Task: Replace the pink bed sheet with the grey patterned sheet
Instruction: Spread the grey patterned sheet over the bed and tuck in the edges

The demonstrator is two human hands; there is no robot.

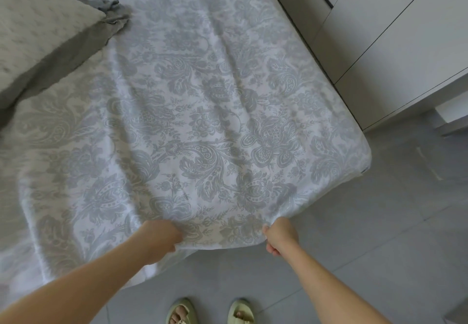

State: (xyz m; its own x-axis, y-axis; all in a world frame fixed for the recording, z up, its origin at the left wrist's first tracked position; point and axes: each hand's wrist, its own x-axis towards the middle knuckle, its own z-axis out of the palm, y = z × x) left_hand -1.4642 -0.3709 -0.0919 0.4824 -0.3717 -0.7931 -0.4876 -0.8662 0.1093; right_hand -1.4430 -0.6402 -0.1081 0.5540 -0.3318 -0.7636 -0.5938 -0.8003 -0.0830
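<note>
At the near edge of the bed (364, 171), I have the left hand (162, 237) and the right hand (281, 235) with fingers clenched on the hem of the grey patterned sheet (202, 121), which covers the mattress; it looks light, soft and limp, best held by hem and corners.

Bed sheet (202, 121): I'm seeing white with grey paisley florals.
Pillow (38, 32): cream, dotted.
Sandals (240, 304): pale green.
Floor (354, 247): grey.

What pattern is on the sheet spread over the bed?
The sheet shows grey floral paisley on white; head view.
</note>
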